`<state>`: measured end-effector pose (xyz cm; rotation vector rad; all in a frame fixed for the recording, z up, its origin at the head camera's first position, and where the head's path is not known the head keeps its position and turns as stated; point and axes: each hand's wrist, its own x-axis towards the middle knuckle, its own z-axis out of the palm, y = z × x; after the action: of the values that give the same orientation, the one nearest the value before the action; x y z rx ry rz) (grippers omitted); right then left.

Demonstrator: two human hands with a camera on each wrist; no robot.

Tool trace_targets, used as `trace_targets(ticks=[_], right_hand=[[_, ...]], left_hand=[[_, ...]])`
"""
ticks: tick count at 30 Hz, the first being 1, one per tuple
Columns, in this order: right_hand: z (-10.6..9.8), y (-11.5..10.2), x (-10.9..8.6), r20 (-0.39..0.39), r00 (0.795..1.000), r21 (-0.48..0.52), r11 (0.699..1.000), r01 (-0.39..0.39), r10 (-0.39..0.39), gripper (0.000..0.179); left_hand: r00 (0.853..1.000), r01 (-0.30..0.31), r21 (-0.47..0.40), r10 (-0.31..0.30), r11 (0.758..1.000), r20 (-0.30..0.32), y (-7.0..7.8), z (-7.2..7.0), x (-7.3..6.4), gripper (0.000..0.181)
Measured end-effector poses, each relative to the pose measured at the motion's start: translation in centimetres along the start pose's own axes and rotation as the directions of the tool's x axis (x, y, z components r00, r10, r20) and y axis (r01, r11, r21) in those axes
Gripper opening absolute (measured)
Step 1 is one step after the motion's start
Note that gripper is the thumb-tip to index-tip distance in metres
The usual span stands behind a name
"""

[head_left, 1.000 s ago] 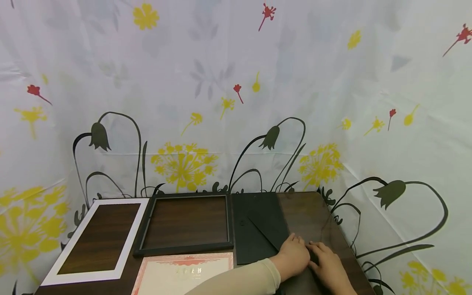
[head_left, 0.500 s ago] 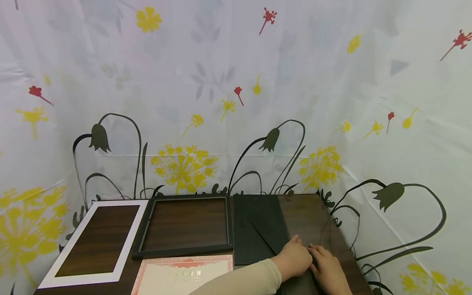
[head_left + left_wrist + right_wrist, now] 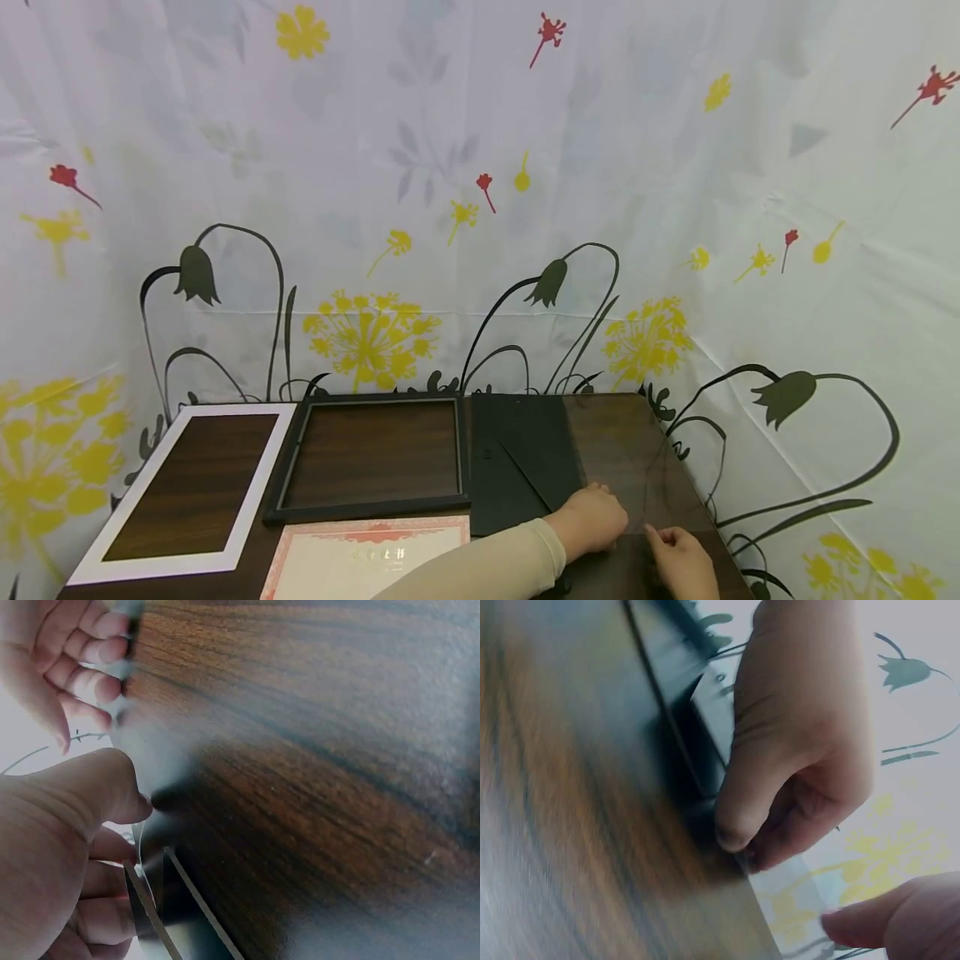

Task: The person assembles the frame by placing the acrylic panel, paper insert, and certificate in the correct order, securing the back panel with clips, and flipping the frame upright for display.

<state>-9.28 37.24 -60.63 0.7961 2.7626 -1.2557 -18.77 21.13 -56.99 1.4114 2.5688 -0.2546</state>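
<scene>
My left hand point(image 3: 588, 521), in a cream sleeve, reaches across the table. In the left wrist view its thumb and curled fingers pinch the edge of a clear, glossy sheet point(image 3: 615, 437) that lies over the dark wood and reflects light. My right hand point(image 3: 682, 560) is just to the right, near that same edge; in the left wrist view its fingers point(image 3: 86, 649) are loosely bent and spread from the thumb, with nothing seen between them. A black picture-frame backing board point(image 3: 521, 467) with a stand leg lies beside the sheet, partly hidden by my left arm.
A black picture frame point(image 3: 367, 507) lies at the back middle of the wooden table. Left of it is a white mat border point(image 3: 161, 564). A certificate with a pink border point(image 3: 322, 567) lies in front, partly under my left sleeve. A flower-printed curtain point(image 3: 450, 125) hangs behind.
My right hand has moved away from my left, to the right and nearer the front, leaving a gap between them. My left hand has shifted slightly left. The frame, border and board stay put.
</scene>
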Motion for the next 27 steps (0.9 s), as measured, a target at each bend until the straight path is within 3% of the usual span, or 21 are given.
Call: trace_targets(ticks=[2, 3, 5, 8, 13, 17, 20, 21, 23, 24, 27], right_hand=[[0.0, 0.1, -0.1, 0.082, 0.994, 0.185, 0.979, -0.085, 0.071, 0.067], [0.0, 0.0, -0.1, 0.125, 0.988, 0.286, 0.95, -0.124, 0.092, 0.074], [-0.1, -0.3, -0.2, 0.21, 0.971, 0.463, 0.863, -0.203, 0.116, 0.09], [-0.5, -1.0, -0.8, 0.309, 0.941, 0.634, 0.707, -0.313, 0.14, 0.1], [-0.1, -2.4, -2.3, 0.403, 0.905, 0.805, 0.417, -0.422, 0.137, 0.086], [0.3, -3.7, -2.9, 0.425, 0.903, 0.875, 0.222, -0.429, 0.071, 0.089], [0.4, -4.3, -2.9, 0.432, 0.901, 0.899, 0.057, -0.434, 0.046, 0.091], [0.4, -4.4, -2.9, 0.432, 0.901, 0.901, 0.018, -0.433, 0.043, 0.091], [0.6, -4.5, -2.6, 0.428, 0.903, 0.904, -0.01, -0.428, 0.041, 0.09], [0.7, -4.4, -2.5, 0.421, 0.906, 0.907, 0.001, -0.422, 0.047, 0.087], [1.5, -4.5, -2.2, 0.384, 0.92, 0.913, 0.114, -0.391, 0.077, 0.068]], left_hand=[[1.0, 0.001, -0.002, -0.001, 1.0, 0.0, 0.2, 0.1, -0.1, 0.027], [1.0, 0.002, -0.004, -0.002, 1.0, -0.001, 0.2, 0.2, -0.1, 0.027], [1.0, 0.0, -0.008, 0.0, 1.0, -0.001, 0.4, 0.3, -0.1, 0.029], [1.0, 0.0, -0.01, 0.0, 1.0, -0.001, 0.7, 0.5, 0.1, 0.031], [1.0, -0.005, -0.021, 0.004, 1.0, -0.005, 1.0, 0.9, 0.4, 0.034], [1.0, 0.011, 0.004, -0.011, 1.0, -0.029, 0.6, 1.0, 0.3, 0.034], [0.999, 0.029, 0.006, -0.029, 1.0, -0.039, 0.1, 0.8, 0.2, 0.035], [0.999, 0.034, 0.005, -0.034, 0.999, -0.04, 0.0, 0.8, 0.2, 0.035], [0.998, 0.042, 0.002, -0.041, 0.999, -0.044, -0.1, 0.7, 0.1, 0.037], [0.998, 0.045, 0.007, -0.045, 0.999, -0.048, -0.1, 0.7, 0.1, 0.037], [0.997, 0.057, 0.033, -0.055, 0.998, -0.059, -0.2, 0.7, 0.0, 0.037]])
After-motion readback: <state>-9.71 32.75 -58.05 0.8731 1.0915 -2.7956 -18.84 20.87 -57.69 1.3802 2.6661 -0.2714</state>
